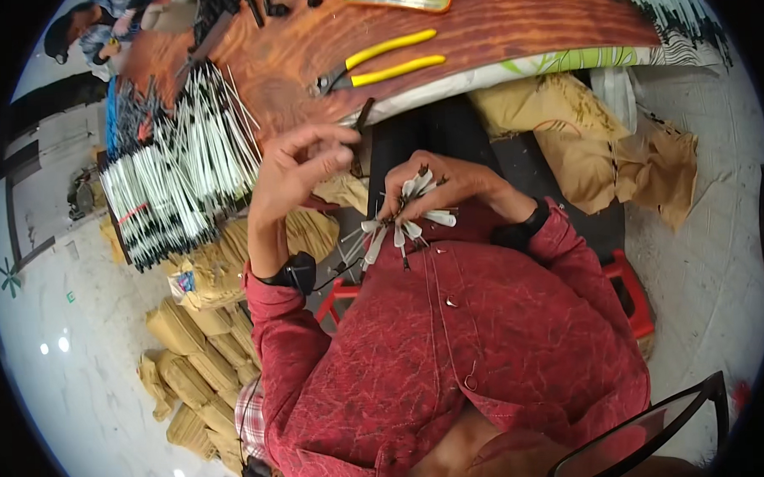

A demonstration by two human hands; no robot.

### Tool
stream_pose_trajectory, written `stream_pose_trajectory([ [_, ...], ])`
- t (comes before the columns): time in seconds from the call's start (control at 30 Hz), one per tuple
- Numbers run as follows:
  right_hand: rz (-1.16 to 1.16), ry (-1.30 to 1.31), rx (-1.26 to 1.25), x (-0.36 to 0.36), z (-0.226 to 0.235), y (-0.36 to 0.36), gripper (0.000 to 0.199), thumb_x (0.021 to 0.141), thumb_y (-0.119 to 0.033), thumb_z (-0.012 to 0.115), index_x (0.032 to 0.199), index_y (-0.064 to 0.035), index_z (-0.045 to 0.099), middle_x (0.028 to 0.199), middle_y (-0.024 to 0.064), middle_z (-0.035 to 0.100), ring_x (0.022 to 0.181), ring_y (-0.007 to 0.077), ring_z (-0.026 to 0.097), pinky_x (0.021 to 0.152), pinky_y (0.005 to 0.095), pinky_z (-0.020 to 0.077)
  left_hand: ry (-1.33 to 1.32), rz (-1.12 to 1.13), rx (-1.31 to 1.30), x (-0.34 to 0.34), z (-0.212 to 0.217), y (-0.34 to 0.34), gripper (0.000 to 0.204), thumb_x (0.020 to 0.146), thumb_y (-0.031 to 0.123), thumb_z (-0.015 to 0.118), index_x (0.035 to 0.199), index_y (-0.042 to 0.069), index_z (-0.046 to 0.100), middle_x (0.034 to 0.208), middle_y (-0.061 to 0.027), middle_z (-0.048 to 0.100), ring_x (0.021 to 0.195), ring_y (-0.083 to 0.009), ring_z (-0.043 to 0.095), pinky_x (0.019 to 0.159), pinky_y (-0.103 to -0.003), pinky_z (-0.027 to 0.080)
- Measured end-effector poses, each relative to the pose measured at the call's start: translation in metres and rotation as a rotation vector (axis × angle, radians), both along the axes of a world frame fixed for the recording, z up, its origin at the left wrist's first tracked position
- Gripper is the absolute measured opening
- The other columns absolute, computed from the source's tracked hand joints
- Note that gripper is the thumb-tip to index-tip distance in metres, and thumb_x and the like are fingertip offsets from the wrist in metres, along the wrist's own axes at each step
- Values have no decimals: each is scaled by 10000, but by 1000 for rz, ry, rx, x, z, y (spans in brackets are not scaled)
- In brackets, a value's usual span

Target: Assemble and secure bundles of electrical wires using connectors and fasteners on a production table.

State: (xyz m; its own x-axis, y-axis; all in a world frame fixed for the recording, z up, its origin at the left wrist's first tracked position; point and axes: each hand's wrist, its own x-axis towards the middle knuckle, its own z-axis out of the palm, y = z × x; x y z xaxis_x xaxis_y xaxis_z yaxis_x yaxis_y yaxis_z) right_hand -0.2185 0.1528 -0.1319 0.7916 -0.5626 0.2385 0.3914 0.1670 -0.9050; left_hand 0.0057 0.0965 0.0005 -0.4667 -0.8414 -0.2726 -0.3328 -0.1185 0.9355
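Holding a small bunch of white-sleeved wire pieces (405, 223) in my right hand (452, 188), fingers clenched around the gathered ends, just above my lap and in front of my red shirt (453, 345).

Head view: my left hand (300, 170) is raised beside it, thumb and forefinger pinched on what looks like one thin dark piece (363, 121); too small to confirm, so cannot tell if that grip is closed on anything. The bunch fans out rather than lying parallel: the pieces' long axes splay from my fist down and to the left, with a few tips pointing right.

Risk, judged: splayed pieces could slip from the fist and drop between my knees, since only their gathered ends are held.

Yellow-handled pliers (382, 62) lie untouched on the wooden table (509, 24), well apart. White rod bundles (178, 178) stack at left.
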Motion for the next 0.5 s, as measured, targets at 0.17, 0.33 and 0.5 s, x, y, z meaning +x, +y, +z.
stream_pose_trajectory([
  [0.17, -30, 84, 26, 15, 0, 2, 205, 799, -70, 776, 975, 15, 716, 904, 77, 736, 815, 110, 661, 727, 270, 509, -109, -147, 103, 26, -19, 39, 234, 889, 42, 724, 1117, -4, 697, 953, -7, 698, 851, -56, 625, 736, -217, 497],
  [0.33, -46, 140, -17, 28, 5, 9, 187, 788, -80, 786, 928, 8, 698, 823, 39, 710, 736, 86, 623, 666, 260, 486, 83, -99, 402, 39, -39, 65, 280, 888, -46, 681, 1166, -23, 664, 1028, -29, 700, 927, -80, 646, 789, -230, 515],
  [0.5, -56, 293, 8, 36, 13, 11, 171, 776, -71, 788, 892, 0, 685, 780, 26, 686, 708, 77, 598, 641, 261, 469, 134, -116, 375, 58, -56, 72, 316, 886, -74, 662, 1198, -28, 644, 1087, -43, 686, 952, -84, 641, 823, -234, 516],
])
